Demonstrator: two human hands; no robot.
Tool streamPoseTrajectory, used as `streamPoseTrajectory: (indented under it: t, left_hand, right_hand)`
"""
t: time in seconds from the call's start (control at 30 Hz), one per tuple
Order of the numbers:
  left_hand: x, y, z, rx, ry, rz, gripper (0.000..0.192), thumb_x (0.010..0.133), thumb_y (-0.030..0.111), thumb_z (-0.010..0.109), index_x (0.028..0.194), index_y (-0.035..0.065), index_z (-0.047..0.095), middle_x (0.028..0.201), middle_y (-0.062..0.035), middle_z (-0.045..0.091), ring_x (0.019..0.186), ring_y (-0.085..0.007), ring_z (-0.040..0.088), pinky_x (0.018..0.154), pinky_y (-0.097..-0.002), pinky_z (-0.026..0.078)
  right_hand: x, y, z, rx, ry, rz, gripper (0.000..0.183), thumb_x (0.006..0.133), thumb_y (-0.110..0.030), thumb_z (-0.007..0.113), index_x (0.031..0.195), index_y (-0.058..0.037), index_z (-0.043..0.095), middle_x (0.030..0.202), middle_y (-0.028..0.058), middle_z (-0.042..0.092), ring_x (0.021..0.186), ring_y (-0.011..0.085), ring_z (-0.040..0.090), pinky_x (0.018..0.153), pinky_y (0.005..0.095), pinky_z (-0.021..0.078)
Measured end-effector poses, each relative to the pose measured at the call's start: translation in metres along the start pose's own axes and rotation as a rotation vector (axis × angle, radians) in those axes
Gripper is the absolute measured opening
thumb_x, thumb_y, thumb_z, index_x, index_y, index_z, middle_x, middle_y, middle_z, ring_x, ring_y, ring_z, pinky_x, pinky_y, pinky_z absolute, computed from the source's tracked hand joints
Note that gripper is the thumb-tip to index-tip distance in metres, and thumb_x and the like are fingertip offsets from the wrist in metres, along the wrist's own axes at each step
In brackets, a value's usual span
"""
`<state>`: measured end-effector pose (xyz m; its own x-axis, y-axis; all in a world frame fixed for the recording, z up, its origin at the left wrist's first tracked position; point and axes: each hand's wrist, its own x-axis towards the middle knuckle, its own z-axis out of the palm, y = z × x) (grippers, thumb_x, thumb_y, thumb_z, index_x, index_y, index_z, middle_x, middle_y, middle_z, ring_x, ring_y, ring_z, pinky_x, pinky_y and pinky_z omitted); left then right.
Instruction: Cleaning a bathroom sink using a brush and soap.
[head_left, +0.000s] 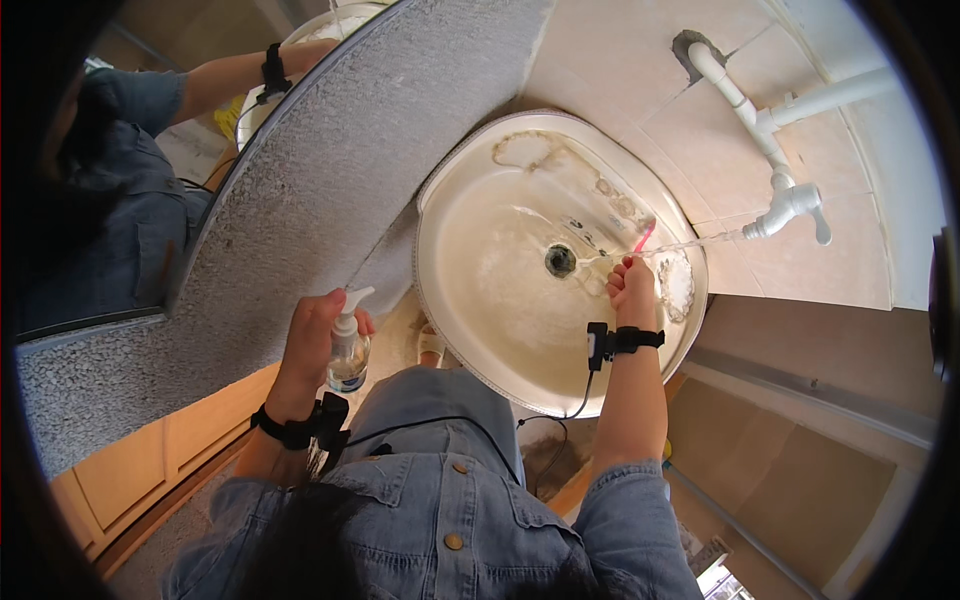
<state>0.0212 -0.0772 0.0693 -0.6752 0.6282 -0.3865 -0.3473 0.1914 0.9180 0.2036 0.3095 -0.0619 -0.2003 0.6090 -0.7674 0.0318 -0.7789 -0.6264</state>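
My left hand (315, 337) grips a clear pump bottle (347, 360) with a white pump top, held upright to the left of the washbasin. My right hand (630, 281) is closed around a thin pink handle (646, 235), perhaps of a toothbrush, whose end sticks out past my fingers. That hand is over the right side of the stained, cream washbasin (480, 300). Water (697, 243) streams from the white plastic tap (784, 211) beside my fist and runs toward the drain hole (560, 260).
White pipes (742, 105) run along the tiled wall (675, 150) at the upper right. A mirror (150, 195) on the rough grey wall (300, 225) is at the left. Black cables (442, 420) from both wrist straps cross my front. Orange wooden panels (135, 472) are at the lower left.
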Motion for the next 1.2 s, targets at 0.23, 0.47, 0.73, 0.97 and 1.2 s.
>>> streamPoseTrajectory:
  t: [0.23, 0.47, 0.73, 0.97, 1.2]
  left_hand:
    - [0.001, -0.002, -0.004, -0.009, 0.013, -0.018, 0.048, 0.087, 0.037, 0.042, 0.061, -0.0004, 0.056, 0.064, -0.0116, 0.058, 0.060, -0.0158, 0.055, 0.060, -0.0280, 0.042]
    - [0.005, 0.001, 0.002, 0.009, -0.005, -0.018, 0.046, 0.088, 0.035, 0.041, 0.062, -0.0005, 0.056, 0.065, -0.0108, 0.058, 0.061, -0.0151, 0.055, 0.059, -0.0272, 0.041]
    - [0.003, 0.001, 0.001, 0.039, 0.027, -0.031, 0.051, 0.086, 0.038, 0.038, 0.057, -0.0003, 0.054, 0.060, -0.0113, 0.056, 0.062, -0.0190, 0.055, 0.061, -0.0304, 0.041]
    - [-0.004, -0.005, -0.017, 0.001, 0.049, -0.039, 0.049, 0.087, 0.037, 0.040, 0.060, -0.0016, 0.056, 0.064, -0.0122, 0.058, 0.062, -0.0172, 0.055, 0.061, -0.0293, 0.041]
    - [-0.001, -0.004, -0.008, -0.002, -0.006, -0.058, 0.049, 0.087, 0.035, 0.040, 0.060, -0.0014, 0.056, 0.064, -0.0119, 0.058, 0.064, -0.0178, 0.055, 0.064, -0.0297, 0.041]
  right_hand:
    - [-0.010, 0.004, -0.016, -0.134, 0.013, 0.005, 0.024, 0.092, -0.029, 0.040, 0.074, -0.0126, 0.041, 0.050, -0.0052, 0.027, 0.036, 0.0066, 0.020, 0.033, 0.0237, 0.0114]
    - [-0.001, 0.012, 0.042, -0.199, -0.111, 0.012, 0.020, 0.091, -0.028, 0.038, 0.080, -0.0104, 0.038, 0.050, -0.0042, 0.027, 0.036, 0.0068, 0.020, 0.034, 0.0240, 0.0123]
    - [0.005, 0.025, 0.064, -0.290, -0.211, 0.001, 0.024, 0.092, -0.033, 0.039, 0.081, -0.0111, 0.040, 0.052, -0.0035, 0.031, 0.036, 0.0070, 0.024, 0.033, 0.0233, 0.0153]
    - [0.002, 0.025, 0.009, 0.047, 0.194, -0.044, 0.027, 0.093, -0.036, 0.038, 0.081, -0.0123, 0.038, 0.052, -0.0043, 0.028, 0.038, 0.0079, 0.019, 0.035, 0.0248, 0.0118]
    - [-0.004, 0.025, 0.079, -0.375, -0.279, 0.077, 0.021, 0.092, -0.030, 0.037, 0.082, -0.0123, 0.037, 0.051, -0.0035, 0.028, 0.037, 0.0073, 0.021, 0.034, 0.0242, 0.0138]
